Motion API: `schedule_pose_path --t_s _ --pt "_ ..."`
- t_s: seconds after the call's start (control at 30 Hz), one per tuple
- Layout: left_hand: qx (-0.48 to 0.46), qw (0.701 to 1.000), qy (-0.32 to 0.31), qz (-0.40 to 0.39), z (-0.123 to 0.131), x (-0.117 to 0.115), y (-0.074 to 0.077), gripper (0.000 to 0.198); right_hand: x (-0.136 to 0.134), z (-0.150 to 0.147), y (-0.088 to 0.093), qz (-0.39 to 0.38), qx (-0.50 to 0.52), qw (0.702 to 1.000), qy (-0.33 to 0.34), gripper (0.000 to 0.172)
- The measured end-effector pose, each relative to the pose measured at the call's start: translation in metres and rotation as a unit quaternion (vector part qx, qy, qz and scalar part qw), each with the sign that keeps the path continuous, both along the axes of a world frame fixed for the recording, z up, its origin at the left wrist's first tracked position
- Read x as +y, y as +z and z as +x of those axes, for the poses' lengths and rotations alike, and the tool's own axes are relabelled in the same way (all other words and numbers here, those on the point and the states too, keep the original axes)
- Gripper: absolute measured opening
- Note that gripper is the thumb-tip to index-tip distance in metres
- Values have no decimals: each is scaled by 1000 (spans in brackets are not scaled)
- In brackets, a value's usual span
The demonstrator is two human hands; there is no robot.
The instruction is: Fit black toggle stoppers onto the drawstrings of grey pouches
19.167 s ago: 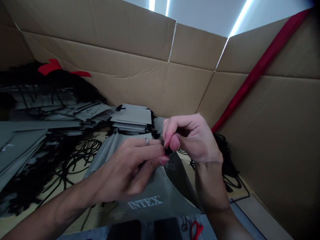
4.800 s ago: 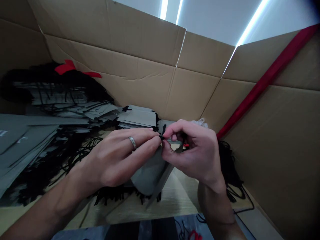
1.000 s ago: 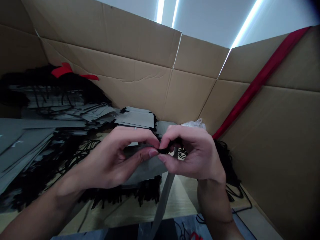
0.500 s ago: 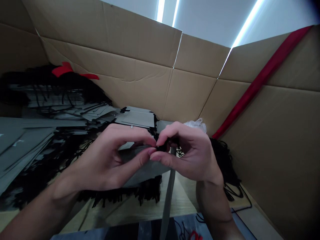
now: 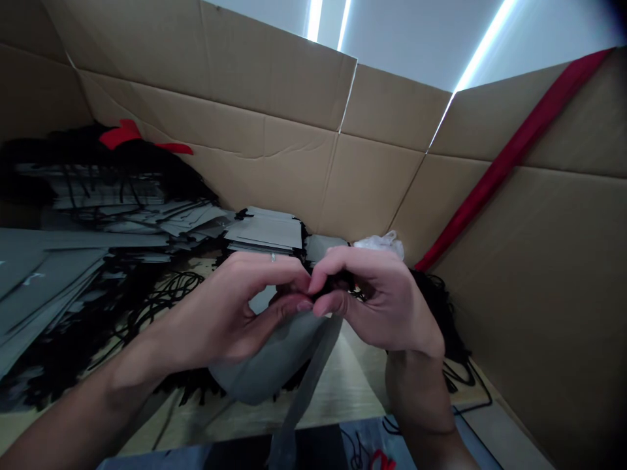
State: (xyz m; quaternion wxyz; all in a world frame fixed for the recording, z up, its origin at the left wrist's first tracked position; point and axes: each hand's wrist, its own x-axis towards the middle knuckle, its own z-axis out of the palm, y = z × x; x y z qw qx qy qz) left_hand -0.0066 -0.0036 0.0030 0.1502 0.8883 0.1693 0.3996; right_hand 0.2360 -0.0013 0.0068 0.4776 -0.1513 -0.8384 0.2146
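My left hand (image 5: 249,307) and my right hand (image 5: 377,294) meet in front of me with thumbs and forefingers pinched together. Dark cord (image 5: 337,282) shows inside the curl of my right fingers. Below the pinch hangs a curved grey sheet of soft material (image 5: 264,365), its upper edge gripped by my left fingertips. A long grey strip (image 5: 311,378) trails down from it toward the table's front edge. My fingers cover the exact spot where cord and grey material come together.
Stacked grey flat pieces with black cords (image 5: 267,230) lie behind my hands, and larger piles (image 5: 53,274) fill the left. Cardboard walls (image 5: 274,150) enclose the back and right. Black cords (image 5: 441,320), a clear plastic bag (image 5: 382,245) and a red item (image 5: 382,460) lie rightward.
Both hands have shifted slightly to the right. The grey sheet has swung lower and bulges below my left hand, and the strip's lower end has moved left.
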Motion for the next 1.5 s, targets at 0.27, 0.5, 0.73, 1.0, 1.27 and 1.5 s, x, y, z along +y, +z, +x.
schedule_pose_path --t_s 0.27,0.5,0.73,1.0,1.27,1.5 --pt "60 995 -77 -11 -7 -7 8 20 2 -8 -7 -162 30 976 144 30" --pt "16 997 -21 -69 -8 -8 12 21 7 -12 -7 -100 77 989 73 36" --pt "-21 988 -55 -144 2 -2 4 25 7 -5 -3 -25 63 997 40 30" --pt "-44 987 -27 -149 9 -3 -3 23 8 -2 -1 14 39 999 6 25" --pt "-36 996 -42 -68 12 -8 -4 23 10 -2 -1 -45 69 992 93 24" --pt "-67 994 -79 -27 17 -17 0 25 13 -11 -9 -223 103 938 244 20"
